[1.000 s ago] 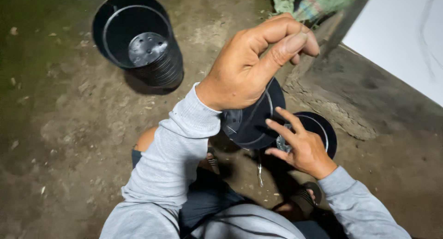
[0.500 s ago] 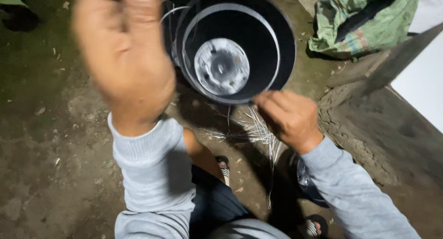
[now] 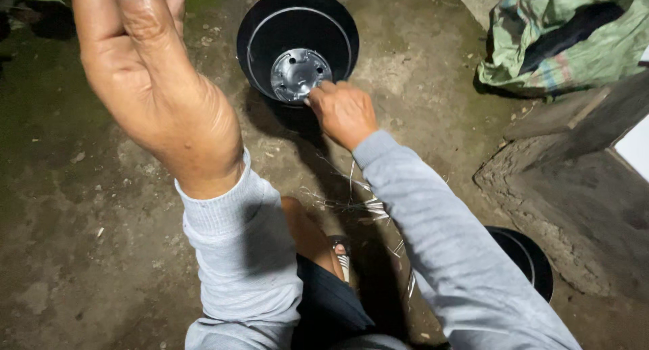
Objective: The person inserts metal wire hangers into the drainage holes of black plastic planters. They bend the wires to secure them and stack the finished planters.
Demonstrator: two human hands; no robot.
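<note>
Pot (image 3: 297,46) stands on the dirt. Right hand (image 3: 343,112) grips its rim. Left hand (image 3: 145,86) is up high, loose, holding nothing.

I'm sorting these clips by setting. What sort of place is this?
Probably an outdoor yard or work spot beside a building, lit at night: bare, mossy dirt ground, a rough concrete ledge, a crumpled green sack, and black plastic pots set on the ground.

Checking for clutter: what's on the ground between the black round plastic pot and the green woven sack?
Only bare dirt ground with small pebbles lies between the black round plastic pot and the green woven sack, in the head view.
</note>
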